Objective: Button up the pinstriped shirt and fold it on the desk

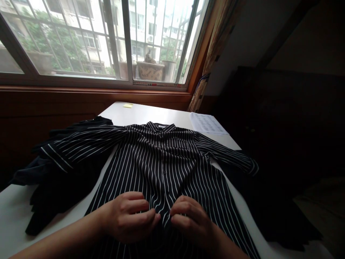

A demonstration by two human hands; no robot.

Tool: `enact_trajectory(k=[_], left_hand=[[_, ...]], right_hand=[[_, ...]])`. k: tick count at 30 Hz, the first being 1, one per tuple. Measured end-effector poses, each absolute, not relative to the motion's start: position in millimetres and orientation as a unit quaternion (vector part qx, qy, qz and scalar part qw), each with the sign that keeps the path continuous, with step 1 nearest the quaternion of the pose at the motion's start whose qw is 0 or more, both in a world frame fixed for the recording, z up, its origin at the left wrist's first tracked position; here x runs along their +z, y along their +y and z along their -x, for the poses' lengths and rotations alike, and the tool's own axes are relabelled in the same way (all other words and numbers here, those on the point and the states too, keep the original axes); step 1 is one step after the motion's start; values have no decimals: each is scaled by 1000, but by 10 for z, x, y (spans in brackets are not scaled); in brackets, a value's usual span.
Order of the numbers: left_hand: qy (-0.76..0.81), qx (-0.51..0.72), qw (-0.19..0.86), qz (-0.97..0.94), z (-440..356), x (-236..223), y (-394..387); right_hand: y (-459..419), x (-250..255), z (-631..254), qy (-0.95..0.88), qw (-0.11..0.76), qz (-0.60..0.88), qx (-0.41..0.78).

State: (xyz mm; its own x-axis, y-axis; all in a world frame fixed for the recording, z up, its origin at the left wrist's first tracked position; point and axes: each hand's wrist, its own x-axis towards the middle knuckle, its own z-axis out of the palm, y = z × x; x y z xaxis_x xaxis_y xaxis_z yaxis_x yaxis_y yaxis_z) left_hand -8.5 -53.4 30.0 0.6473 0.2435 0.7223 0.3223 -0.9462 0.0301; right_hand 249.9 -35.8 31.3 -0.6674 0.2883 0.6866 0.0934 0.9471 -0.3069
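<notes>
A black shirt with white stripes (140, 162) lies front side up across the white table (145, 114), its collar toward the window and its sleeves spread to both sides. My left hand (134, 217) and my right hand (188, 219) meet at the shirt's front placket, low on the body. Both have their fingers curled and pinched on the fabric, with a small gap between the hands. A dark button (164, 172) shows on the placket above them. What sits right under the fingertips is hidden.
Dark clothes (72, 187) are heaped at the table's left, and more dark cloth (269, 205) hangs over the right edge. A printed paper sheet (207, 123) and a yellow sticky note (128, 105) lie at the far side. Beyond stands a barred window (107, 43) with a curtain (212, 54).
</notes>
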Motion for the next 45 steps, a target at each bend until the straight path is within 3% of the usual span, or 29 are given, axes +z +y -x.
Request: enact_trajectory(k=[9,23,45], left_hand=[[-128,-394,59,908,54,328,-537],[-180,-388,52,902,91,293,-527],[-154,-380,39,911,37,296,-553]], right_hand=[[-330,314,-2373,-898,409,82,141],[-336,352,-2424,-927,341,141,62],[-374,243,-2357,-905,363,142,170]])
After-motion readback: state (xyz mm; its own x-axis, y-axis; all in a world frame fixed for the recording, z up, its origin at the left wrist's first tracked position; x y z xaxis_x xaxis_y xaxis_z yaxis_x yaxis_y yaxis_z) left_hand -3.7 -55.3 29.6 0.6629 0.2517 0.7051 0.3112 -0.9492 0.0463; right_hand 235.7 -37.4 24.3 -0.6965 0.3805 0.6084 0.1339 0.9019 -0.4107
